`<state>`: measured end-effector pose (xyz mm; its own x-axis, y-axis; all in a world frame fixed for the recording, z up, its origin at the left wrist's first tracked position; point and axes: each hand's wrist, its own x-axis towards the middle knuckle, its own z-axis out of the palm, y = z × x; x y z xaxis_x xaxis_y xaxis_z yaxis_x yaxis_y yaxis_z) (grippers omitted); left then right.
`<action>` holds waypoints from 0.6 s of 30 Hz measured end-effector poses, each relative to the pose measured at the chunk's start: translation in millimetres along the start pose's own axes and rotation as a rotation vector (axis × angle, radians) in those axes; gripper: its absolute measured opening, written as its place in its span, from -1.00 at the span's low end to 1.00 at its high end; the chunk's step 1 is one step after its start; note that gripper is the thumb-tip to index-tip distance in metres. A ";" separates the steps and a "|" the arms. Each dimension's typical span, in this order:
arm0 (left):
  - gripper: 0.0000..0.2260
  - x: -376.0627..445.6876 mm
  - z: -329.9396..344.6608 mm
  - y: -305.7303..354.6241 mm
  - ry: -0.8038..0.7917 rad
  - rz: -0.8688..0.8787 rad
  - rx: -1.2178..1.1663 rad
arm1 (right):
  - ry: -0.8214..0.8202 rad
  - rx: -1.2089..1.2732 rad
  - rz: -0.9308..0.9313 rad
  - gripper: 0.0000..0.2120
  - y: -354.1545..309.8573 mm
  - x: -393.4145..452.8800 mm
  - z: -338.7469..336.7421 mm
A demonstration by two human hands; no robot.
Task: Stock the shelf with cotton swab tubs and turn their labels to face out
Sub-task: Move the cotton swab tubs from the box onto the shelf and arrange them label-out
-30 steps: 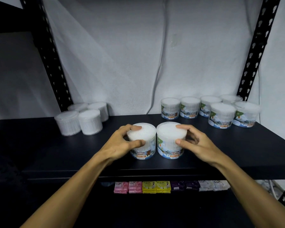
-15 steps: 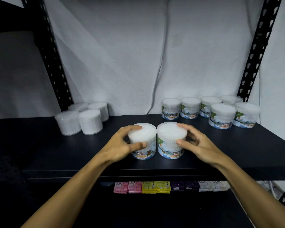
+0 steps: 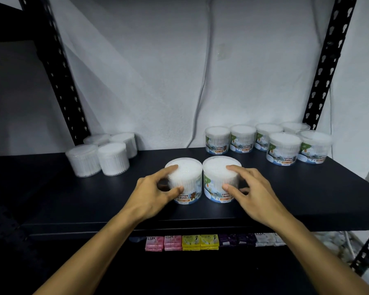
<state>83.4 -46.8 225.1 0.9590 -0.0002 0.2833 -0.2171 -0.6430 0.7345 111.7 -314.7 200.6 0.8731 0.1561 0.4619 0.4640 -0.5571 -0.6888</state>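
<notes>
Gripping two round clear cotton swab tubs side by side near the black shelf's (image 3: 285, 201) front edge, the left hand (image 3: 151, 193) curls around the left tub (image 3: 186, 177) and hides part of its label. The right hand (image 3: 255, 192) clasps the right tub (image 3: 216, 177). White swabs pack both.

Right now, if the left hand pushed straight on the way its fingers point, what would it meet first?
The left hand already grips the left cotton bud tub, so that tub comes first; beyond it, touching or nearly so, stands the right tub. Depth past them is unclear.
</notes>
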 end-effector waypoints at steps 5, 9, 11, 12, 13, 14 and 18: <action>-0.46 22.2 21.1 10.5 -0.018 0.019 0.009 | 0.003 -0.020 0.056 -0.57 17.5 14.7 -13.3; -0.45 48.8 45.1 18.3 -0.035 0.018 0.015 | 0.013 -0.100 0.113 -0.56 36.9 33.3 -28.7; -0.45 62.8 56.5 22.3 -0.040 0.016 0.021 | 0.013 -0.116 0.142 -0.56 44.2 43.4 -35.0; -0.44 69.6 61.5 24.1 -0.043 0.016 0.023 | 0.012 -0.114 0.157 -0.56 47.6 49.0 -37.7; -0.44 76.3 65.8 26.0 -0.046 0.017 0.022 | 0.008 -0.106 0.177 -0.57 50.6 55.1 -40.3; -0.44 82.9 69.8 28.0 -0.052 0.018 0.023 | 0.009 -0.094 0.197 -0.57 53.3 61.0 -42.9; -0.44 108.1 84.5 34.1 -0.074 0.014 0.028 | 0.026 -0.108 0.247 -0.59 65.3 81.8 -51.1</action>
<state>195.0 -133.5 228.7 0.9670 -0.0658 0.2461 -0.2266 -0.6636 0.7129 205.8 -380.0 222.0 0.9531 -0.0161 0.3023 0.2171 -0.6596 -0.7196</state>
